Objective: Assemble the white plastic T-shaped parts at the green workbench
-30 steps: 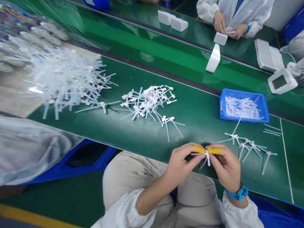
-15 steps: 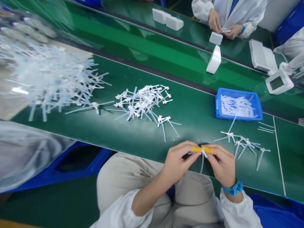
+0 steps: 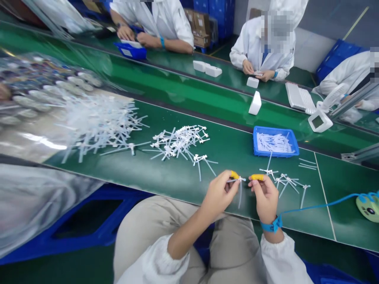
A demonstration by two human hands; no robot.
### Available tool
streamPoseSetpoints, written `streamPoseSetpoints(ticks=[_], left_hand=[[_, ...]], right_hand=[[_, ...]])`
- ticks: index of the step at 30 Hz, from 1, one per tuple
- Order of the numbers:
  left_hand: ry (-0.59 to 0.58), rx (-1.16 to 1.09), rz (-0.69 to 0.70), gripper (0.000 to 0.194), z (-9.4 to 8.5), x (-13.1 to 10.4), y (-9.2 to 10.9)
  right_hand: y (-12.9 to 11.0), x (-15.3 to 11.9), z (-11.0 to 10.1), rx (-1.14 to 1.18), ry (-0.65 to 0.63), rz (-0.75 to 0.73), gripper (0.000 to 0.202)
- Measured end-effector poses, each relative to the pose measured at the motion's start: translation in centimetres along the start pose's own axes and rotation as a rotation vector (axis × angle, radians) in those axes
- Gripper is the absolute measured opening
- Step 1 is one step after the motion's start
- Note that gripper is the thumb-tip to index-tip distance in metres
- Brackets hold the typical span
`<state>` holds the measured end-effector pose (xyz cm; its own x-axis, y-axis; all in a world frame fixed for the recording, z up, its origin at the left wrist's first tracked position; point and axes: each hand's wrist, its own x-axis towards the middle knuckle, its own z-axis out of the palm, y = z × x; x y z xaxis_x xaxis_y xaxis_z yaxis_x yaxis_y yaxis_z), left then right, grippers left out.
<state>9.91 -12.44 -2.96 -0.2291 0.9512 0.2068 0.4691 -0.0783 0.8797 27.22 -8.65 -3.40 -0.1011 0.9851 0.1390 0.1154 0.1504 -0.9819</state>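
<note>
Near the table's front edge, my left hand (image 3: 220,192) pinches a small white connector with thin tubes (image 3: 240,193), one tube hanging down. My right hand (image 3: 265,193) is just right of it, apart from the connector, its thumb and fingers pressed together; whether something tiny is between them is hidden. Both index fingers wear yellow covers. Several tubed connectors (image 3: 287,180) lie right of my right hand. To the left are a pair of connectors (image 3: 200,158), a pile of white pieces (image 3: 179,142) and a larger pile (image 3: 103,122).
A blue tray (image 3: 276,154) of short white tubes stands behind my right hand. Loose tubes (image 3: 308,163) lie beside it. A blue cord runs from my right wristband to a green object (image 3: 367,207). Co-workers sit across the green bench (image 3: 177,85).
My hands have parted: the right one has come off the connector, which stays in my left hand. The view has tilted up, showing more of the co-workers and the green object.
</note>
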Motion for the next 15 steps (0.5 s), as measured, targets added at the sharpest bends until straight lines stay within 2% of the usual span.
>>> streamPoseSetpoints(ticks=[3, 6, 9, 12, 15], left_hand=[[0.061, 0.161, 0.075, 0.016, 0.7, 2.1, 0.1], [0.034, 0.229, 0.105, 0.005, 1.9, 3.4, -0.2], [0.045, 0.246, 0.173, 0.028, 2.4, 3.3, -1.0], [0.165, 0.288, 0.278, 0.029, 0.9, 2.9, -2.5], [0.288, 0.415, 0.274, 0.029, -2.3, 3.2, -4.6]], right_hand=[[0.6, 0.4, -0.4, 0.058, 0.063, -0.017, 0.023], [1.4, 1.0, -0.7, 0.096, 0.144, -0.057, 0.026], [2.3, 1.3, -0.9, 0.133, 0.199, -0.094, 0.029], [2.5, 1.0, -1.2, 0.146, 0.2, -0.132, 0.029], [1.7, 1.7, -2.3, 0.071, 0.138, -0.205, 0.026]])
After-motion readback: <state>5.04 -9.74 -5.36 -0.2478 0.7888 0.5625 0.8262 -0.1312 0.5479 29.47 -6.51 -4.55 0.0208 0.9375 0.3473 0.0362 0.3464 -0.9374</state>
